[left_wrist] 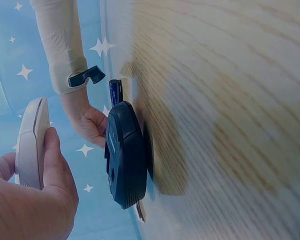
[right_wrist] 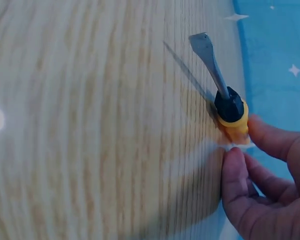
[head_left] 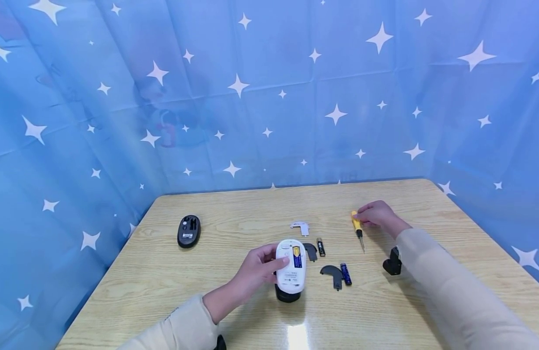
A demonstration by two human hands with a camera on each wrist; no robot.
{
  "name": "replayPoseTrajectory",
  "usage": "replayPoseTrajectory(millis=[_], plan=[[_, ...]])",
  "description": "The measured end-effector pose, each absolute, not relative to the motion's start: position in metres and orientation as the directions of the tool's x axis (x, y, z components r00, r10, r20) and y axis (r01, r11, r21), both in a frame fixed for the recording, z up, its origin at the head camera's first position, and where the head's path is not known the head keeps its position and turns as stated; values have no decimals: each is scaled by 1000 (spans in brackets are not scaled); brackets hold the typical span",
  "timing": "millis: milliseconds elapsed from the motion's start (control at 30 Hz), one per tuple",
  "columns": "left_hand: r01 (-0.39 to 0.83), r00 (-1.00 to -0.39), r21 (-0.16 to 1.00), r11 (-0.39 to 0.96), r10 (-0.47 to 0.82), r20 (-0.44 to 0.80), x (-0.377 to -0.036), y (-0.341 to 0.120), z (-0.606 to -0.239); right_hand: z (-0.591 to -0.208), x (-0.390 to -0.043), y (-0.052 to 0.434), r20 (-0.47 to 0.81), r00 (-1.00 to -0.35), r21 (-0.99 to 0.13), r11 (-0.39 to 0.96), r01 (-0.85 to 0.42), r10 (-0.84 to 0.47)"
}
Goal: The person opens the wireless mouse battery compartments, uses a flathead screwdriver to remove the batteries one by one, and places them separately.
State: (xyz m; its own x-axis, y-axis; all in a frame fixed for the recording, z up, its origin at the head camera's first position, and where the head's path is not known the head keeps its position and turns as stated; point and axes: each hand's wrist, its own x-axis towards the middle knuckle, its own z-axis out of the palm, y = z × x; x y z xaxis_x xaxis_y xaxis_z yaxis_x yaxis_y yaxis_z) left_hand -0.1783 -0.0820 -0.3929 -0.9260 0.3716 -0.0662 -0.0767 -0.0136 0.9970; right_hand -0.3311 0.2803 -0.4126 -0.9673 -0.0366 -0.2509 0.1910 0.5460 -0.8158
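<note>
Left hand (head_left: pixel 256 270) grips the white mouse (head_left: pixel 291 266) at center; right hand (head_left: pixel 376 214) pinches the screwdriver (head_left: pixel 357 228) at right. Hold the mouse steady.

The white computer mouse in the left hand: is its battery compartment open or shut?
Open: the white computer mouse lies underside up, a blue battery exposed.

Left hand (head_left: pixel 257 268) curled, gripping, thumb on top, right hand (head_left: pixel 376 214) extended forward, fingertips pinching, both forearms sleeved

Both arms wear cream long sleeves with ribbed cuffs (left_wrist: pixel 65 75), each seemingly carrying a black wrist mount (head_left: pixel 392 262).
</note>
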Motion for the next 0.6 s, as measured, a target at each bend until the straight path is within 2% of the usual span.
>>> replayPoseTrajectory(millis=[367,600], plan=[[-70,-926,997,-15,372,-60,-177,-82,-392,-411,-334,273,-246,-969,-799,566,205,3],[-71,-931,997,-7,359,-64,-176,-83,-391,-410,-336,268,-272,-961,-798,545,256,54]])
